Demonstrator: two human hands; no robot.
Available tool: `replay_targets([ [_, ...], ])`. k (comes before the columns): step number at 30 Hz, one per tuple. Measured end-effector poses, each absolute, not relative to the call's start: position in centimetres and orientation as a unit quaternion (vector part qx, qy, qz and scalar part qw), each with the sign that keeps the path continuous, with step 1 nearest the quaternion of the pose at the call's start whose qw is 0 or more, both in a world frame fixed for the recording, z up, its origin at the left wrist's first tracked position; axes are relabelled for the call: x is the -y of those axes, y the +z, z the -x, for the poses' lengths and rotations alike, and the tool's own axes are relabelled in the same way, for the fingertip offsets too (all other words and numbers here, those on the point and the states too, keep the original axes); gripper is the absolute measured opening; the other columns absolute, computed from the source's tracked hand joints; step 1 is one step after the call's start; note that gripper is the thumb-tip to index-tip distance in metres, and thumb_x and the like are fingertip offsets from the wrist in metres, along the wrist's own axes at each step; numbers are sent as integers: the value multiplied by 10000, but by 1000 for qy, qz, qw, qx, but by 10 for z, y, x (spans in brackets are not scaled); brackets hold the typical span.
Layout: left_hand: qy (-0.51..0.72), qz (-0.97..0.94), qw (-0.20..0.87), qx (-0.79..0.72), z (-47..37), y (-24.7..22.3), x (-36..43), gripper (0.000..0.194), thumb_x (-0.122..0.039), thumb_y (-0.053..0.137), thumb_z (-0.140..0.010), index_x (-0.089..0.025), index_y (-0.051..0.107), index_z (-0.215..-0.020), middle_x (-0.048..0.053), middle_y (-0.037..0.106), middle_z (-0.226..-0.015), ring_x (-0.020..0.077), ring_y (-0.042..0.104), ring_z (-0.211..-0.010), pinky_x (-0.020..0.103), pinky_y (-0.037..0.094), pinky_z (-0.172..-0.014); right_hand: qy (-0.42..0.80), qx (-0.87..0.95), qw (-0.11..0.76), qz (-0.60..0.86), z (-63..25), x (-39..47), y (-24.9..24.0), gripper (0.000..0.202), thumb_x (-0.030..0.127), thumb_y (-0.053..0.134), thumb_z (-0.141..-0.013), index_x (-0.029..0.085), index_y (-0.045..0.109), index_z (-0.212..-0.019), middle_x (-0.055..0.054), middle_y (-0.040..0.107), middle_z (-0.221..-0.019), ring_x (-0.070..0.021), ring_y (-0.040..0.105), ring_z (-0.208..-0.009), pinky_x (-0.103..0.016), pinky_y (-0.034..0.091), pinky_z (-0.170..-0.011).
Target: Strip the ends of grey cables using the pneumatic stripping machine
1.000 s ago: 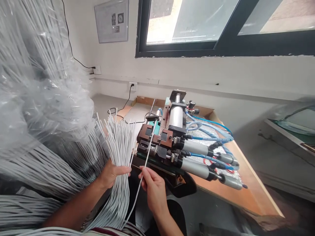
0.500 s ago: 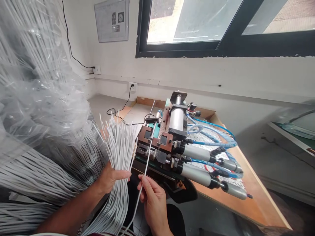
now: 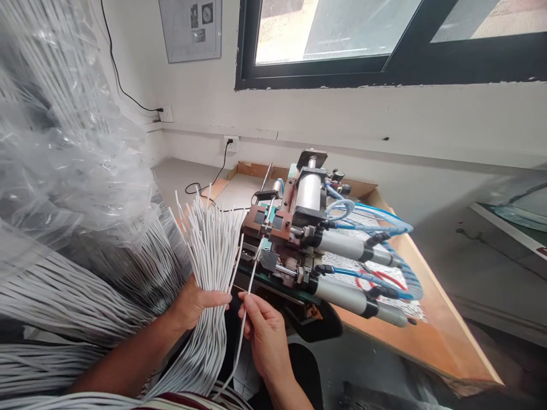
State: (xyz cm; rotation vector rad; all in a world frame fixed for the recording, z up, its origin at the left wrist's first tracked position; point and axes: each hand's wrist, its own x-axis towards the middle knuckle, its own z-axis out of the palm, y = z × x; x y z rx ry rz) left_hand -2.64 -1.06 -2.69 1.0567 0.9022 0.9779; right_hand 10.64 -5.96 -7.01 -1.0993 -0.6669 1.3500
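My left hand (image 3: 203, 302) is wrapped round a thick bundle of white cables (image 3: 209, 245), their ends fanning upward. Between the thumb and fingers of my right hand (image 3: 262, 324) is a single white cable (image 3: 250, 285). Its upper end reaches into the jaws of a pneumatic wire-stripping machine (image 3: 269, 222). A small dark clamp block (image 3: 269, 261) on a metal rod stands against that cable. Another loose cable stands up between the bundle and the machine. My fingertips on the right are close to my left thumb.
Plastic-wrapped cable bundles (image 3: 77, 171) crowd the left side. The machine's air cylinders (image 3: 342, 293) and blue hoses (image 3: 384, 225) extend right over a wooden tray (image 3: 444, 336) holding many small white pieces. A wall and window (image 3: 325, 34) stand behind; a shelf (image 3: 508, 225) is at right.
The machine's clamp block and jaws have moved left, closing in around the single cable, and the cylinder rods shifted with them. My hands keep their holds; the view has tilted slightly.
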Motion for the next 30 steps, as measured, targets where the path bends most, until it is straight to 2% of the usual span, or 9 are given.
replay_targets([
  [2,432,-458,669,-396,26,-26,11,172,-146,705,-513,-111,605,-649,0,597,-571,119,532,-511,244,437,-505,559,360,556,498,-105,63,-82,325,458,566,-745,145,655,-730,18,506,-532,-72,353,-413,-208,264,-413],
  [5,437,-434,681,-396,25,-26,12,227,-140,709,-493,-117,612,-697,-8,597,-572,117,530,-501,242,439,-494,501,511,429,551,-107,67,-103,317,399,534,-756,153,632,-580,-9,517,-504,-139,473,-491,-246,339,-492],
  [7,439,-428,682,-400,24,-27,11,257,-125,713,-482,-121,613,-719,-13,598,-573,117,530,-500,243,444,-491,430,554,381,602,-113,67,-108,234,349,556,-726,162,664,-638,-52,594,-607,-203,559,-622,-281,392,-588],
  [10,434,-441,677,-398,20,-29,11,240,-117,715,-488,-118,622,-709,-9,602,-581,121,532,-513,248,456,-496,369,544,463,594,-122,58,-91,257,354,519,-765,177,685,-850,-98,637,-844,-221,577,-793,-307,417,-715],
  [12,429,-454,675,-393,17,-30,11,238,-115,710,-500,-121,634,-725,-7,611,-599,123,534,-530,252,462,-506,401,526,534,527,-124,49,-70,287,377,483,-809,189,675,-911,-74,626,-843,-177,553,-718,-280,422,-653],
  [17,431,-463,672,-384,16,-28,12,230,-102,695,-520,-131,653,-744,-3,635,-632,133,554,-581,259,467,-561,516,382,621,450,-113,37,-47,224,374,611,-750,162,682,-740,1,537,-577,-99,404,-508,-230,334,-482],
  [21,452,-433,662,-413,19,-26,8,196,-105,703,-489,-126,643,-674,-2,632,-613,133,565,-588,261,461,-597,558,226,671,433,-107,34,-53,242,390,696,-662,156,673,-719,-7,566,-595,-72,386,-483,-204,304,-442],
  [25,463,-410,669,-413,19,-23,5,241,-124,688,-498,-125,641,-735,0,630,-604,140,572,-557,272,466,-567,581,136,683,422,-109,28,-49,291,374,775,-538,149,671,-691,0,567,-587,-50,384,-453,-174,290,-400],
  [30,479,-403,670,-400,15,-20,3,286,-124,691,-498,-127,616,-775,-12,614,-593,132,559,-517,272,469,-528,613,66,677,402,-112,20,-43,291,319,798,-509,134,665,-689,31,527,-544,-25,361,-430,-137,264,-366],
])
